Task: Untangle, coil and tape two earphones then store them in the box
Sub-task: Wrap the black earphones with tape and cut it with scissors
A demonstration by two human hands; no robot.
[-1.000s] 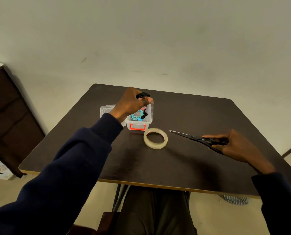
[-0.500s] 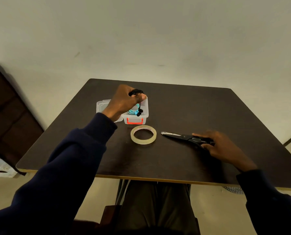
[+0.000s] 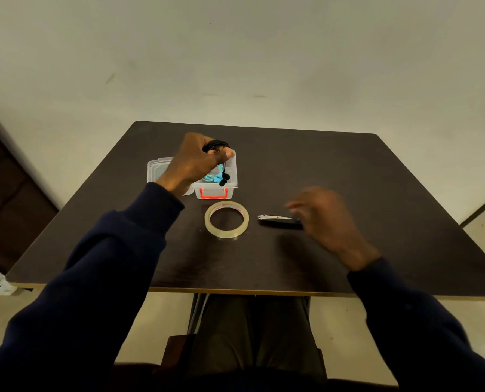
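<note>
My left hand (image 3: 193, 162) grips a coiled black earphone (image 3: 216, 144) just above the small clear box (image 3: 231, 188), and its earbuds dangle into the box. A coiled blue earphone (image 3: 210, 178) lies inside the box, partly hidden by my hand. My right hand (image 3: 326, 219) is blurred by motion and hovers over the handle end of the black scissors (image 3: 278, 222), fingers stretched out and holding nothing. The scissors lie flat on the table with the blades pointing left.
A roll of clear tape (image 3: 211, 222) lies flat between the box and the scissors. The box lid (image 3: 158, 168) hangs open to the left. Everything rests on a dark table (image 3: 348, 171). Dark furniture stands at the far left.
My right hand set the scissors down closer to the tape roll and let go of them. My left hand stayed over the box with the black earphone.
</note>
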